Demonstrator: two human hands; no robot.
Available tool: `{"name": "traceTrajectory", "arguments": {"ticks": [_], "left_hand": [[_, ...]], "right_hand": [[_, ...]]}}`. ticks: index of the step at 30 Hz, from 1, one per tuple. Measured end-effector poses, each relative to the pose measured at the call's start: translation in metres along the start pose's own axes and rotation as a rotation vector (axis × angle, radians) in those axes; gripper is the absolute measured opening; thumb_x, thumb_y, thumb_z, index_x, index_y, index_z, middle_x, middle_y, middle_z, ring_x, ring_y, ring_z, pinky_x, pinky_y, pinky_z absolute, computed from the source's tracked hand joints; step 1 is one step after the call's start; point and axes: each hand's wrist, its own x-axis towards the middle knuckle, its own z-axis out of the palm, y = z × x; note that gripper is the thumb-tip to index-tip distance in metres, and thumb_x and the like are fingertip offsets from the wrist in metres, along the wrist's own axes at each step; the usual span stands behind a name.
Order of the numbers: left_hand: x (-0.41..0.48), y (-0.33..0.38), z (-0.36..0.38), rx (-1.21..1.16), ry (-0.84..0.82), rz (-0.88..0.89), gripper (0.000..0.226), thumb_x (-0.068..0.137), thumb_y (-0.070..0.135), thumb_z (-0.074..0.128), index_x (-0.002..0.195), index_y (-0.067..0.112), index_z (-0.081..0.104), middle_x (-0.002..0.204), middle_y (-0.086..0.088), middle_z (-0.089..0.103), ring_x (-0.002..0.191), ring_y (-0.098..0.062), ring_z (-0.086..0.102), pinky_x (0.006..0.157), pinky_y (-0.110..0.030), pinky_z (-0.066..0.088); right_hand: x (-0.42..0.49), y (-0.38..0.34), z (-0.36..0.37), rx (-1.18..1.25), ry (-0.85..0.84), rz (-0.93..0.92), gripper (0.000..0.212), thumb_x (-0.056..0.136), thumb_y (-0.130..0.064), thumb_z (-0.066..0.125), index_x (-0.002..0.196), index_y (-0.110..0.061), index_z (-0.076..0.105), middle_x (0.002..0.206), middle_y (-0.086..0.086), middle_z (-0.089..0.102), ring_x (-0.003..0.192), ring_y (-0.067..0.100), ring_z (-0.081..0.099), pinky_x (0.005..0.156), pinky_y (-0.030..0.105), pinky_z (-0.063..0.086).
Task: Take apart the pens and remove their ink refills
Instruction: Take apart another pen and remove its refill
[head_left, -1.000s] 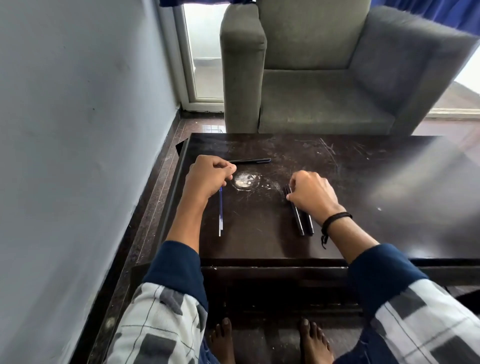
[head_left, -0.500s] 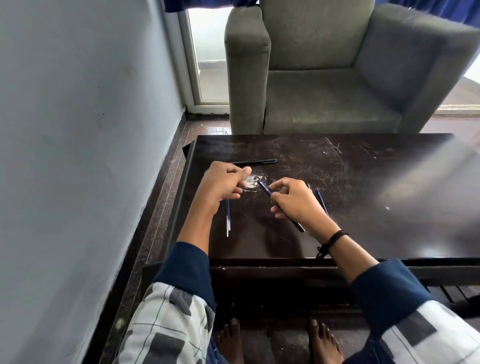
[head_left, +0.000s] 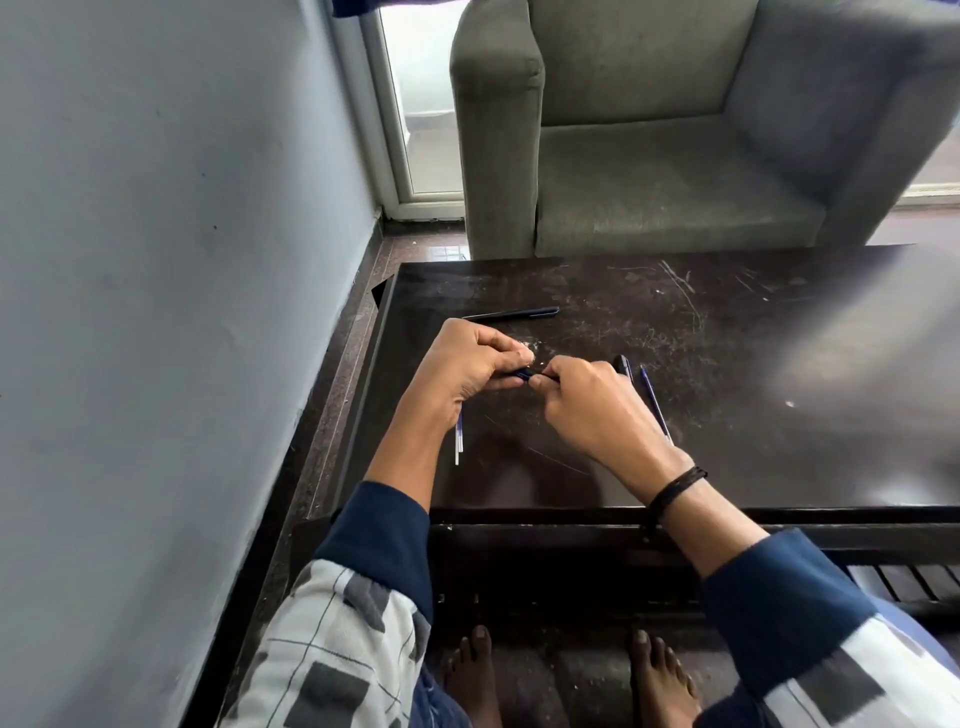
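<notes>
A black pen (head_left: 511, 313) lies beyond, a refill (head_left: 459, 437) beside the left wrist. Left hand (head_left: 470, 364) and right hand (head_left: 587, 408) pinch a blue pen (head_left: 523, 372) crosswise.

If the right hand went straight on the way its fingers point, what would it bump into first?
Probably the left hand, which grips the same pen just ahead of the right hand.

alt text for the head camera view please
A left hand and right hand hold a dark blue pen between them above a dark table. One ink refill lies by the left wrist, a second refill beside the right hand, a black pen farther back.
</notes>
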Motion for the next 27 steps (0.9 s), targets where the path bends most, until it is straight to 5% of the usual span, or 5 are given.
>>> {"name": "traceTrajectory", "arguments": {"ticks": [8, 16, 22, 27], "left_hand": [[0.002, 0.0, 0.002, -0.093, 0.031, 0.007, 0.004, 0.086, -0.001, 0.075, 0.088, -0.004, 0.075, 0.082, -0.014, 0.073, 0.07, -0.017, 0.074, 0.069, -0.025, 0.063], [0.003, -0.005, -0.001, -0.064, 0.025, -0.01, 0.005, 0.086, 0.0, 0.075, 0.089, -0.004, 0.075, 0.084, -0.012, 0.074, 0.069, -0.014, 0.074, 0.066, -0.022, 0.062], [0.005, -0.005, -0.007, 0.004, 0.044, -0.028, 0.008, 0.085, -0.002, 0.075, 0.093, -0.004, 0.075, 0.085, -0.01, 0.073, 0.07, -0.013, 0.073, 0.064, -0.02, 0.061], [0.007, -0.008, -0.01, 0.046, 0.139, -0.005, 0.004, 0.088, -0.004, 0.072, 0.09, -0.002, 0.075, 0.09, -0.013, 0.071, 0.078, -0.016, 0.071, 0.065, -0.019, 0.061]], "right_hand": [[-0.002, -0.01, -0.013, -0.122, 0.049, 0.0, 0.03, 0.101, -0.044, 0.045, 0.09, -0.02, 0.059, 0.098, 0.01, 0.071, 0.088, 0.037, 0.066, 0.067, 0.035, 0.037], [0.0, -0.007, -0.013, -0.119, -0.033, 0.07, 0.045, 0.1, -0.056, 0.044, 0.073, -0.021, 0.053, 0.088, 0.007, 0.069, 0.081, 0.033, 0.065, 0.066, 0.036, 0.042], [0.014, 0.007, -0.022, 0.023, -0.342, 0.09, 0.03, 0.102, -0.047, 0.045, 0.096, -0.026, 0.066, 0.1, 0.002, 0.07, 0.097, 0.028, 0.064, 0.09, 0.042, 0.05], [0.016, 0.023, -0.028, 0.033, -0.305, 0.158, 0.019, 0.102, -0.039, 0.048, 0.099, -0.027, 0.063, 0.092, 0.001, 0.065, 0.096, 0.03, 0.062, 0.087, 0.039, 0.046]]}}
